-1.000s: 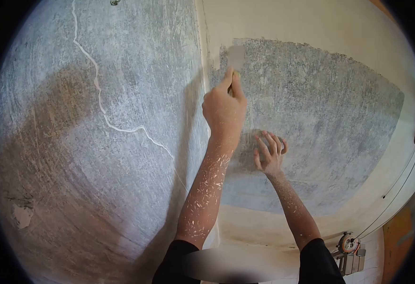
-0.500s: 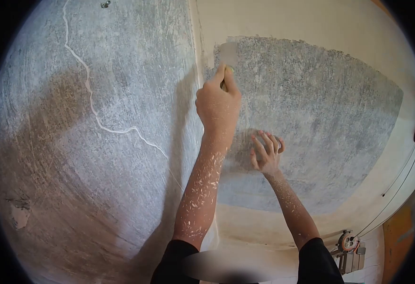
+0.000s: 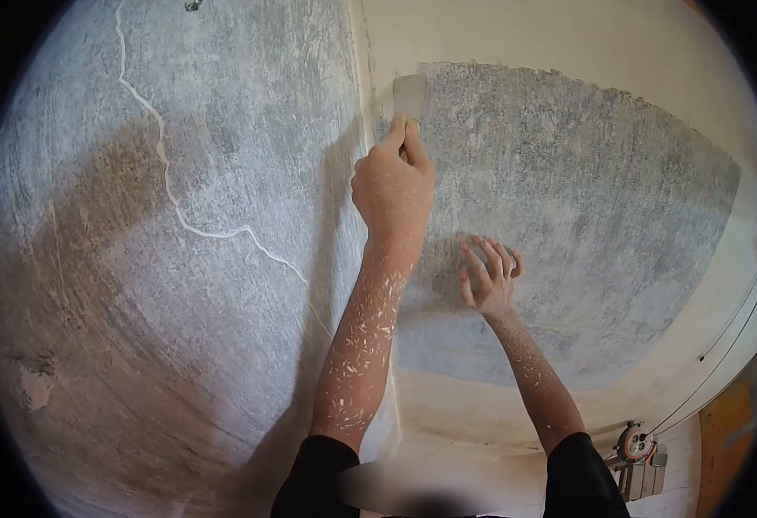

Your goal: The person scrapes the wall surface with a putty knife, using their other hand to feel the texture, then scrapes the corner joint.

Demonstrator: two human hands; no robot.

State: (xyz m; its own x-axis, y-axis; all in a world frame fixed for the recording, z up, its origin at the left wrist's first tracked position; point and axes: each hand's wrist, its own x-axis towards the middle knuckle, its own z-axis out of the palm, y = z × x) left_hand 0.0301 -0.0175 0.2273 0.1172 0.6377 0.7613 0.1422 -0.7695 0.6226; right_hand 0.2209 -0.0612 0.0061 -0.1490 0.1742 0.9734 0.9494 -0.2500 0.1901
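Note:
My left hand (image 3: 391, 190) is closed round the handle of a scraper (image 3: 408, 93), mostly hidden in my fingers. Its flat pale blade points up and lies against the right-hand wall, close to the corner, at the upper left edge of the grey scraped patch (image 3: 568, 181). Lower and to the right, my right hand (image 3: 492, 281) has its fingers spread and bent, with the fingertips at the grey patch and nothing in them. Pale flakes cling to both forearms.
Cream paint (image 3: 499, 30) borders the patch. The left wall (image 3: 240, 155) is mottled grey with a white filled crack line (image 3: 164, 164). A cable reel (image 3: 636, 443) stands at lower right, its cord running up the wall. A small fitting (image 3: 193, 5) sits at the top.
My left hand and the scraper have shifted slightly left towards the corner. My right hand stays at nearly the same spot on the wall.

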